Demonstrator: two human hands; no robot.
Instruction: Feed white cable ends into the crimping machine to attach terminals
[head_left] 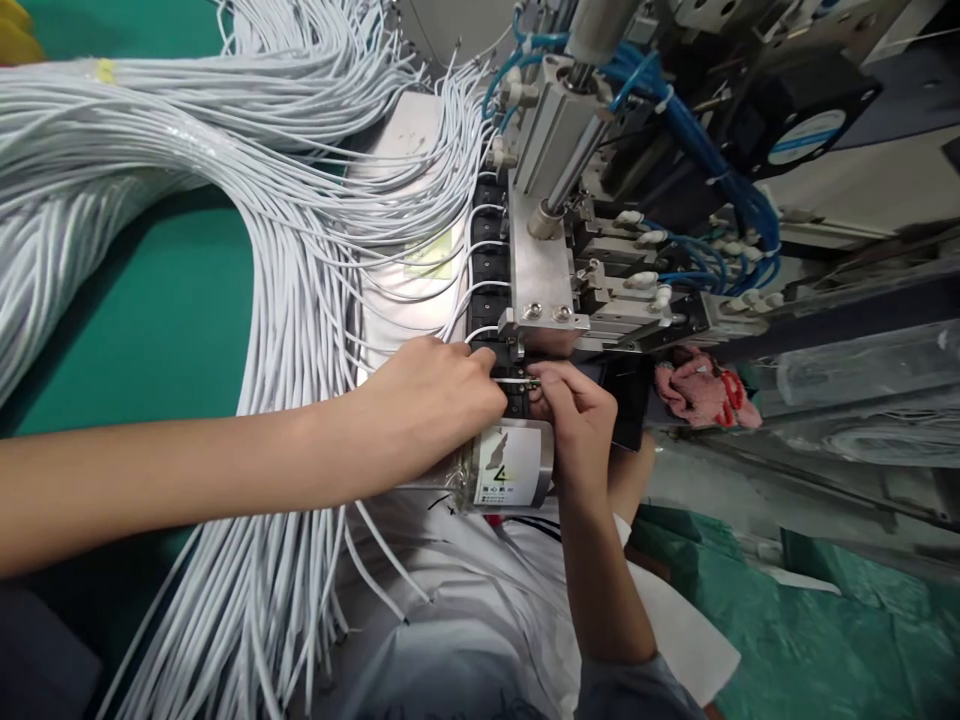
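Observation:
A thin white cable stretches between my two hands, just in front of a metal machine head. My left hand is closed around it, knuckles up, over the front of a row of black cable holders. At the cable's tip, small green and dark wire ends show where my right hand pinches with thumb and forefinger. Several other white cables run into the black holders farther back. Below my hands sits a metal cover with a white warning label.
Large bundles of white cable spread over a green table on the left. Cylinders with blue air hoses rise behind the machine. A pink cloth lies at right, above green plastic sheeting.

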